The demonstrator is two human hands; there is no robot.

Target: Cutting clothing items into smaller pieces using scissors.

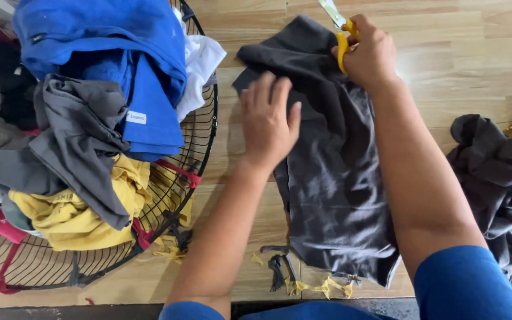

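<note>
A dark grey piece of cloth (pixel 333 178) lies flat on the wooden table (pixel 457 53). My left hand (pixel 268 121) presses on the cloth's left edge, fingers spread and pointing away from me. My right hand (pixel 368 53) rests at the cloth's far end and grips yellow-handled scissors (pixel 342 35); their blades point away, up toward the frame's top edge. Both forearms come in from the bottom, in blue sleeves.
A round black wire fan guard (pixel 200 136) at the left holds a heap of clothes: blue (pixel 102 53), grey (pixel 84 142), yellow (pixel 72 213), white. Another dark grey garment (pixel 499 184) is bunched at the right. Small yellow and grey fabric scraps (pixel 303 284) lie near the front edge.
</note>
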